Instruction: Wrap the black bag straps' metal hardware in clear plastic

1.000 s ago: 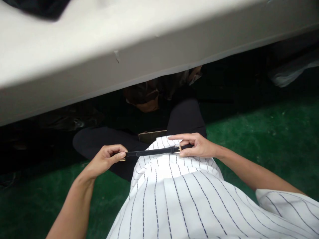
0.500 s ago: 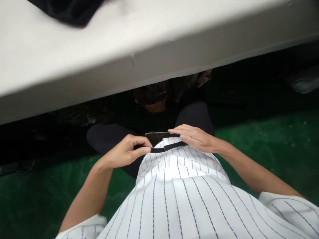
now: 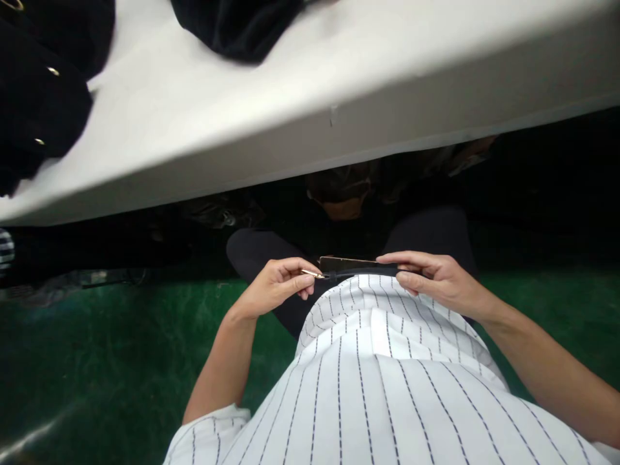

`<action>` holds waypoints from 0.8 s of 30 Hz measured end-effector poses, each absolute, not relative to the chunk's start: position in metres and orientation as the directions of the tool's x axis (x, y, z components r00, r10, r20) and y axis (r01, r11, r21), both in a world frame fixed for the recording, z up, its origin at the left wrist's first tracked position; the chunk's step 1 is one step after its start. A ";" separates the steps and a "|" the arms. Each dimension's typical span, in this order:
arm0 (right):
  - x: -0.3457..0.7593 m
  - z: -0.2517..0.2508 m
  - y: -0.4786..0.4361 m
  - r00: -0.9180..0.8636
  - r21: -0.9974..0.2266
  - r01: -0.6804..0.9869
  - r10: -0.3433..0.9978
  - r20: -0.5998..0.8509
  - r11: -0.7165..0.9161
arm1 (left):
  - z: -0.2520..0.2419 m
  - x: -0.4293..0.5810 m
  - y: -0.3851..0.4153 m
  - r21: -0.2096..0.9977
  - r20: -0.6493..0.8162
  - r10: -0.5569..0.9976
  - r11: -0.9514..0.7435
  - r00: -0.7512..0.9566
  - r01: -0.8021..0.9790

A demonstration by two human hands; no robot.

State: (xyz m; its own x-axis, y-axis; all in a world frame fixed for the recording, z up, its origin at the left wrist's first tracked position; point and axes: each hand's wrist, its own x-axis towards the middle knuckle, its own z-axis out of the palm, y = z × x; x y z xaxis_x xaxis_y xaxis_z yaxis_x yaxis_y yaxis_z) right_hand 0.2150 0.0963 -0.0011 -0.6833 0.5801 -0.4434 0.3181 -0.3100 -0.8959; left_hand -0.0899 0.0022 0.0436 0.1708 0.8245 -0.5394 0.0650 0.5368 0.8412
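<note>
A thin black strap (image 3: 361, 273) with a gold metal end lies stretched across the hem of my white pinstriped shirt (image 3: 382, 361), just above my lap. My left hand (image 3: 278, 287) pinches the strap's gold tip between thumb and fingers. My right hand (image 3: 436, 279) is closed on the strap's other end, fingers pressed together over it. A flat dark card-like piece (image 3: 341, 263) sits just behind the strap on my dark trousers (image 3: 261, 255).
A white table edge (image 3: 339, 123) runs across the top of the view, with black garments (image 3: 237, 26) and another dark pile (image 3: 39, 90) on it. Bags and clutter (image 3: 343, 194) sit in the dark under it. The floor (image 3: 97, 361) is green.
My hands have drawn closer together along the strap, and the left hand now pinches its gold tip. The view has swung left and up, showing more of the table and garments.
</note>
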 end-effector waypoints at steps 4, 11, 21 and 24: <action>0.212 0.000 0.091 -0.729 -0.899 0.354 0.526 -0.438 -0.259 | 0.038 -0.074 -0.001 0.883 -0.468 0.878 0.468 0.099 0.020; 0.192 -0.002 0.085 -0.836 -0.966 0.249 0.489 -0.249 -0.066 | 0.048 -0.066 0.003 0.912 -0.349 0.936 0.350 -0.047 0.215; 0.138 0.020 0.068 -0.676 -0.974 0.066 0.728 0.116 0.216 | 0.057 -0.041 0.013 0.928 -0.359 0.931 0.363 -0.061 0.088; 0.151 0.014 0.068 -0.727 -0.936 0.169 0.680 0.092 0.308 | 0.055 -0.049 0.012 0.912 -0.377 0.921 0.388 -0.099 0.136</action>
State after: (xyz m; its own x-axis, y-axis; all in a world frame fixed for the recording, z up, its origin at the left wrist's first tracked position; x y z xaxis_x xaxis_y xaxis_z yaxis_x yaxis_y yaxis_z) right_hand 0.1509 0.0678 0.0138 -0.7270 0.6803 0.0924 0.1691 0.3079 -0.9363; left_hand -0.0486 0.0120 0.0548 -0.0992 0.9208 -0.3771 0.1356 0.3879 0.9117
